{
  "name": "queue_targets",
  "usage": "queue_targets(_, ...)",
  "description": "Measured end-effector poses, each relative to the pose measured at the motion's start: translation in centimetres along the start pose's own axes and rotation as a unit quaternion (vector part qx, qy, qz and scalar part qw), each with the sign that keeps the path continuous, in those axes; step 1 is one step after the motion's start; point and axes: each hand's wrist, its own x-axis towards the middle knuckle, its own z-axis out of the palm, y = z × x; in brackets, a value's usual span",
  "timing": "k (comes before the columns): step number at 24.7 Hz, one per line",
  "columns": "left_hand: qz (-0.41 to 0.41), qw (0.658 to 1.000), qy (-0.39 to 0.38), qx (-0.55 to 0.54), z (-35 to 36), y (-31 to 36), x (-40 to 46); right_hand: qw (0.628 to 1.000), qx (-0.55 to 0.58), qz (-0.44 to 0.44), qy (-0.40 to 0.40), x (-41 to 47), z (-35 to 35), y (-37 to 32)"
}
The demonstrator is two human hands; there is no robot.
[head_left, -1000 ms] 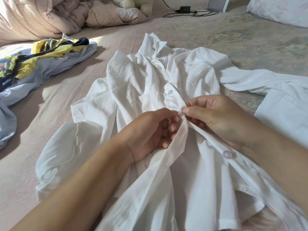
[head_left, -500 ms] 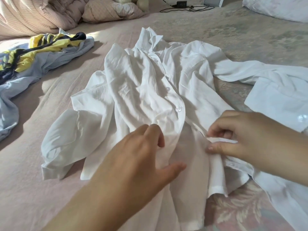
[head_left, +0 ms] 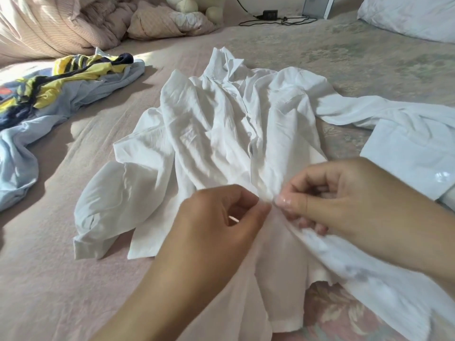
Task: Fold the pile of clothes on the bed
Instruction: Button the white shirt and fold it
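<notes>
Crumpled white button-up shirt [head_left: 221, 134] lies spread on the pink bed [head_left: 49, 279], under both hands. Left hand [head_left: 211, 232] and right hand [head_left: 344, 203] pinch its front edges together, fingertips almost touching. Yellow-and-blue clothes [head_left: 61, 89] lie far left.

A: Identify the location type.

B: Bedroom in a home. The work surface is a bed [head_left: 61, 279] covered with a pink sheet.

A: List supporting evidence.

B: A bunched pink quilt [head_left: 49, 23] and a white plush toy [head_left: 197, 6] lie at the far edge. A white pillow [head_left: 413, 16] sits at the far right. A black charger with cable [head_left: 270, 16] rests beside it. Loose garments lie on the sheet: a white shirt [head_left: 209, 124] and a blue-and-yellow clothing heap [head_left: 49, 94].
</notes>
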Motion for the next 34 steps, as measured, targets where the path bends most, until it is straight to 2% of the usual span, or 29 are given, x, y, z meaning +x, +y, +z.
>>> queue_targets(3,-0.082,0.99,-0.014,-0.116,0.9,-1.1,-0.5,0.991,0.126,0.044,-0.008,-0.6,1.6,1.4)
queue_targets(5,-0.107,0.982,-0.008,-0.154,0.9,-1.6,-0.5,0.992,0.115,0.041,-0.001,-0.7,2.0,2.1)
queue_targets(9,-0.082,0.984,0.01,-0.155,1.2,-1.5,-0.6,0.999,0.036,0.015,0.032,-0.7,2.6,2.6)
queue_targets(14,-0.074,0.983,-0.01,-0.168,1.5,-1.6,-0.8,0.995,0.082,0.035,0.043,-0.5,2.8,2.9)
queue_targets(16,-0.025,0.986,-0.014,-0.165,1.4,-1.7,-1.1,0.993,0.099,0.042,0.049,-0.5,2.9,3.0)
queue_targets(19,0.119,0.992,0.027,-0.04,1.4,-1.8,-1.5,0.992,0.111,0.039,0.053,-0.7,2.8,2.8)
queue_targets(21,0.211,0.97,0.065,0.1,1.8,-2.0,-1.4,0.991,0.117,0.035,0.053,-0.8,2.6,2.7)
queue_targets(25,0.284,0.915,0.089,0.271,2.5,-2.2,-1.2,0.993,0.097,0.023,0.065,-1.0,2.7,2.7)
queue_targets(27,0.292,0.903,0.104,0.298,2.7,-2.2,-1.3,0.993,0.097,0.02,0.057,-1.1,2.9,2.7)
queue_targets(30,0.25,0.943,0.101,0.196,2.6,-1.8,-1.4,0.99,0.135,0.025,0.025,-1.2,2.6,3.0)
queue_targets(32,0.181,0.977,0.089,0.076,2.4,-1.3,-1.4,0.985,0.167,0.031,0.007,-1.0,2.3,3.0)
queue_targets(34,0.097,0.991,0.076,-0.05,2.3,-1.4,-1.2,0.978,0.203,0.04,0.001,-1.0,2.2,2.9)
